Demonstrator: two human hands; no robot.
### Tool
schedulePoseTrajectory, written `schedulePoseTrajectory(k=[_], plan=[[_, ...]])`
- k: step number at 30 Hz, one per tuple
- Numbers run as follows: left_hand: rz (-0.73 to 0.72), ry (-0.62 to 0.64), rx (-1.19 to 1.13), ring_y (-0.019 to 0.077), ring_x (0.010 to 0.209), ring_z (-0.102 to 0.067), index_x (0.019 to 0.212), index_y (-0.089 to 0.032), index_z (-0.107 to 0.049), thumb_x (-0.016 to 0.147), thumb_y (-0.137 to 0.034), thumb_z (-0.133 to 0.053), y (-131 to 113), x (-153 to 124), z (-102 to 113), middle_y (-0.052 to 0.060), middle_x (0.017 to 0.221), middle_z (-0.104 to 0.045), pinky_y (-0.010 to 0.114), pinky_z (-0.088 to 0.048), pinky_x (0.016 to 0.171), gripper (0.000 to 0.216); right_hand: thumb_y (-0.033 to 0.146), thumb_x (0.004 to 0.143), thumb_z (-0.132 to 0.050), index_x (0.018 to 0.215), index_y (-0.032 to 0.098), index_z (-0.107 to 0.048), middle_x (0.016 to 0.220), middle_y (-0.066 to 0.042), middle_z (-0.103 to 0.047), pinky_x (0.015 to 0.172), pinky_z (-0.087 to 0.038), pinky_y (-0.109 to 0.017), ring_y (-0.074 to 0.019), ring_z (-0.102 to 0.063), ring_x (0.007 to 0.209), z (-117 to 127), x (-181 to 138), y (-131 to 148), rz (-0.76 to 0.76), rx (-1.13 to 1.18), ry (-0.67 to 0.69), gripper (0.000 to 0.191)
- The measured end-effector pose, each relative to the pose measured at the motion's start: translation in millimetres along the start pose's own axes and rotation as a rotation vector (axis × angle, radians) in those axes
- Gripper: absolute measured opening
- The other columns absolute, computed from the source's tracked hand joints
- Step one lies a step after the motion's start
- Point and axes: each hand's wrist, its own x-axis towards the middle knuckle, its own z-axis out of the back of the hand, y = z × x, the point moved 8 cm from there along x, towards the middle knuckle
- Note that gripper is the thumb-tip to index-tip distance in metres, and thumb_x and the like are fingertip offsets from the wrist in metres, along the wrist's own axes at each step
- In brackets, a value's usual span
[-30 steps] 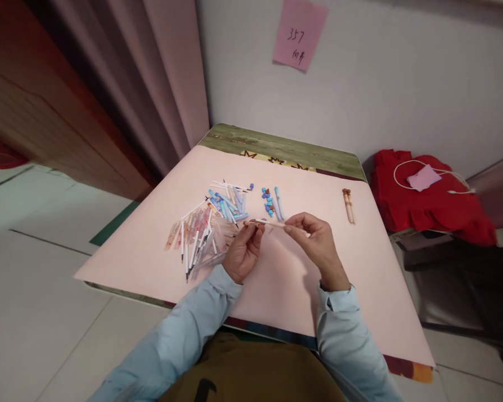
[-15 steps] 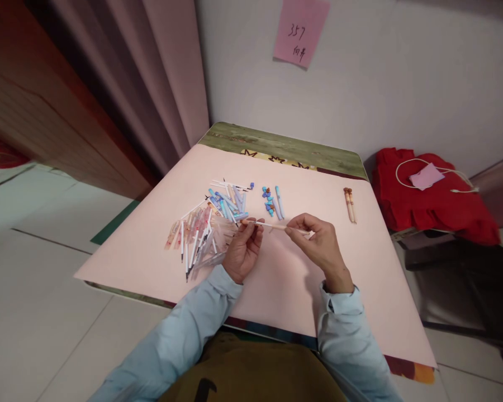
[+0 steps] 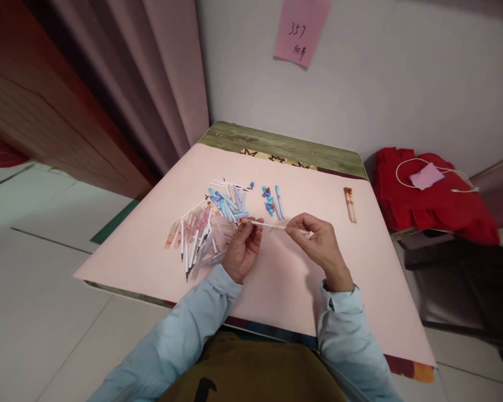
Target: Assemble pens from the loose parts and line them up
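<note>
Over the middle of the table, my left hand pinches one end of a white pen refill, close to a small brownish piece at the fingertips. My right hand grips a pale beige pen barrel between thumb and fingers. The refill and the barrel lie in one line between my hands, the refill's right end at the barrel's mouth. Just beyond my hands are blue and brown pen tops and two blue-lilac pen barrels.
Left of my hands lie loose white refills, pink-patterned clear pieces and a pile of blue barrels. Two beige pens with brown tops lie at the right. A red-covered seat stands beyond the table's right edge.
</note>
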Motion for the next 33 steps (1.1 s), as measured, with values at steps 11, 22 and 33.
schedulePoseTrajectory(k=[11, 22, 33], plan=[[-0.106, 0.080, 0.169, 0.0083, 0.068, -0.070, 0.092, -0.014, -0.065, 0.084, -0.009, -0.068, -6, 0, -4, 0.005, 0.086, -0.074, 0.013, -0.056, 0.062, 0.010, 0.045, 0.080, -0.069, 0.095, 0.019, -0.071, 0.079, -0.001, -0.068, 0.054, -0.035, -0.024, -0.0111, -0.052, 0.061, -42, 1, -35, -0.168, 0.257, 0.349, 0.030], [-0.076, 0.104, 0.138, 0.0066, 0.067, -0.067, 0.092, -0.014, -0.066, 0.078, -0.013, -0.075, -4, 2, -2, 0.006, 0.089, -0.074, 0.012, -0.054, 0.060, 0.016, 0.041, 0.080, -0.070, 0.091, 0.017, -0.073, 0.063, 0.003, -0.057, 0.051, -0.031, -0.023, -0.0093, -0.044, 0.055, -26, 1, -30, -0.184, 0.214, 0.265, 0.027], [-0.225, 0.136, 0.335, 0.0075, 0.064, -0.066, 0.090, -0.016, -0.064, 0.068, -0.023, -0.084, -10, -1, -9, 0.006, 0.090, -0.075, 0.015, -0.053, 0.059, 0.031, 0.028, 0.082, -0.066, 0.089, 0.022, -0.074, 0.089, -0.004, -0.073, 0.074, -0.050, -0.030, -0.0182, -0.066, 0.079, -26, 2, 2, 0.156, -0.113, -0.032, 0.012]])
